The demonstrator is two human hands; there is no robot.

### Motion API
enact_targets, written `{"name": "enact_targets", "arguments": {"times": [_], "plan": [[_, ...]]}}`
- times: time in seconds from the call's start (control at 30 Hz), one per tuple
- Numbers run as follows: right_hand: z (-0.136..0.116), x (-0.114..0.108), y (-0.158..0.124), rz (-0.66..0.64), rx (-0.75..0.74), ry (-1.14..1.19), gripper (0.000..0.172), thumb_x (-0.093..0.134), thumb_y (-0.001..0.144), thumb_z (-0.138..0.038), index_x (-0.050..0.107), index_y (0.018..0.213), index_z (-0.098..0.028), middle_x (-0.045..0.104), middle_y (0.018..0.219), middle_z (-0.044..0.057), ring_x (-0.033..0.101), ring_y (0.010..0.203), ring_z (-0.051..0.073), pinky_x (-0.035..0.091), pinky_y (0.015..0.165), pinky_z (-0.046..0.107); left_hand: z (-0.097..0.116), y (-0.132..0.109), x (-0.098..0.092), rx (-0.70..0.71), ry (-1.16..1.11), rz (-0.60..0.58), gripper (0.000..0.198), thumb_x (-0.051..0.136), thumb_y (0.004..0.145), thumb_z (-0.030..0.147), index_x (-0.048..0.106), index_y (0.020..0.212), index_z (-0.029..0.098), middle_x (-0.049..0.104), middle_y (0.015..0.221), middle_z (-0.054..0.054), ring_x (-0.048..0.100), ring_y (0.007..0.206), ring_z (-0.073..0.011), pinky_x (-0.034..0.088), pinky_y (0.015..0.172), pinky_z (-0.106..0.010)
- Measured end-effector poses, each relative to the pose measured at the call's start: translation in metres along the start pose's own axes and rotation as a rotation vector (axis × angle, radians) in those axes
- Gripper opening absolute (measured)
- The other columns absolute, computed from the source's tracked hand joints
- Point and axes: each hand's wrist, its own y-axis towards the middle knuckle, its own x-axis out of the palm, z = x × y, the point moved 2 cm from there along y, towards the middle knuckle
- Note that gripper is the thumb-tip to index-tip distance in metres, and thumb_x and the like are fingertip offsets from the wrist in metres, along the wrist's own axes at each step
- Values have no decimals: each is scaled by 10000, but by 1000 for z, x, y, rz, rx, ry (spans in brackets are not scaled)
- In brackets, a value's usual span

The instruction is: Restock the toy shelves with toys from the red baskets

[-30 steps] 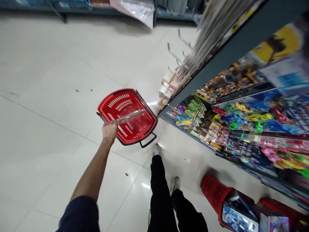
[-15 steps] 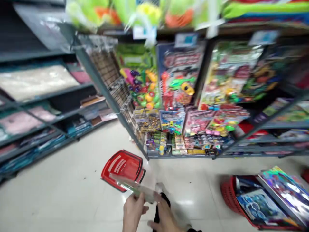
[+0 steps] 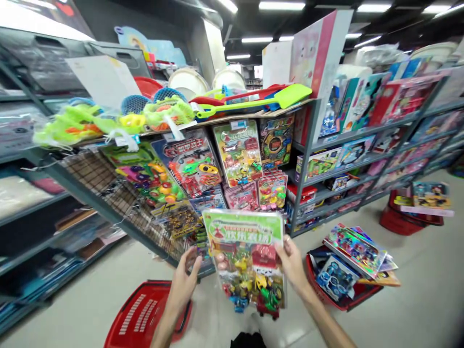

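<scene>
A carded toy farm set [image 3: 248, 261] with a green header and coloured figures under clear plastic is held upright in front of me. My right hand [image 3: 292, 261] grips its right edge, thumb on the front. Just off the left edge of the card, my left hand [image 3: 188, 273] has its thumb and fingers apart, curved, with nothing between them. Behind the card a rack holds more carded toys; a similar farm set [image 3: 238, 152] hangs there, next to a toy set on a dark blue card [image 3: 192, 164].
A red basket [image 3: 141, 314] is on the floor at lower left. Another red basket [image 3: 326, 290] at right holds boxed toys, and more red baskets [image 3: 406, 220] stand beyond. Green toy shovels [image 3: 290, 96] lie on top of the rack. Grey shelving [image 3: 308, 169] runs off to the right.
The view has tilted up from the floor. The card, earlier seen nearly edge-on low between both hands, now faces me higher up. My left hand has come away from it.
</scene>
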Motion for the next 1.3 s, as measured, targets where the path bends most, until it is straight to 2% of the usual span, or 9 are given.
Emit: {"name": "enact_targets", "arguments": {"times": [0.17, 0.27, 0.37, 0.47, 0.57, 0.77, 1.0, 1.17, 1.3], "plan": [[-113, 10, 107, -81, -94, 151, 500, 825, 849, -581, 637, 1157, -234, 816, 1110, 81, 792, 1040, 283, 662, 913, 423, 100, 69, 29, 316, -185, -189, 748, 651, 910, 721, 555, 1430, 191, 696, 1435, -162, 698, 1294, -294, 552, 1121, -418], [-157, 24, 159, -17, -276, 72, 528, 757, 891, -607, 558, 1232, -256, 782, 1212, 99, 766, 1175, 294, 661, 978, 464, 146, 103, 45, 368, -363, -102, 676, 673, 905, 712, 621, 1321, 181, 784, 1205, -115, 772, 1009, -239, 616, 897, -324], [-174, 26, 189, -6, -497, -94, 527, 723, 929, -580, 547, 1313, -266, 680, 1422, 127, 689, 1330, 286, 615, 1093, 455, 160, 134, 61, 363, -485, 8, 726, 741, 858, 707, 613, 1333, 174, 799, 1127, -104, 779, 917, -227, 617, 796, -295], [-149, 13, 205, -69, -531, -210, 636, 765, 924, -523, 503, 1449, -281, 560, 1588, 135, 642, 1392, 284, 585, 1141, 446, 145, 153, 84, 345, -492, 17, 819, 766, 837, 702, 563, 1428, 172, 797, 1192, -130, 791, 1016, -266, 635, 883, -343], [-84, -17, 215, -96, -416, -290, 826, 801, 913, -473, 358, 1596, -331, 455, 1686, 133, 597, 1445, 292, 575, 1152, 461, 110, 155, 113, 332, -364, -20, 824, 702, 909, 654, 485, 1561, 199, 704, 1437, -162, 717, 1285, -297, 590, 1071, -384], [34, -78, 277, -96, -208, -335, 872, 776, 929, -501, 316, 1635, -279, 612, 1526, 180, 701, 1288, 312, 593, 1095, 543, 50, 169, 188, 176, -40, -73, 846, 667, 938, 579, 427, 1660, 208, 667, 1516, -136, 715, 1276, -288, 572, 1066, -376], [-4, -61, 442, -163, -533, -482, 798, 723, 949, -550, 446, 1635, -251, 552, 1582, 160, 532, 1480, 323, 412, 1270, 549, 99, 273, 249, 251, 48, 115, 966, 652, 959, 572, 249, 1728, 149, 671, 1501, -171, 684, 1315, -307, 478, 1181, -460], [-38, -14, 532, -250, -666, -446, 817, 696, 961, -563, 440, 1649, -205, 617, 1471, 182, 597, 1385, 323, 449, 1231, 523, 149, 340, 247, 376, 45, 353, 901, 613, 1001, 531, 251, 1728, 140, 636, 1536, -188, 659, 1332, -317, 454, 1198, -479], [-42, 5, 561, -245, -717, -403, 858, 734, 932, -568, 434, 1655, -214, 592, 1503, 183, 612, 1360, 328, 480, 1204, 528, 163, 364, 237, 452, 57, 389, 878, 603, 1004, 513, 264, 1726, 144, 632, 1544, -180, 683, 1281, -296, 488, 1162, -440]]}}
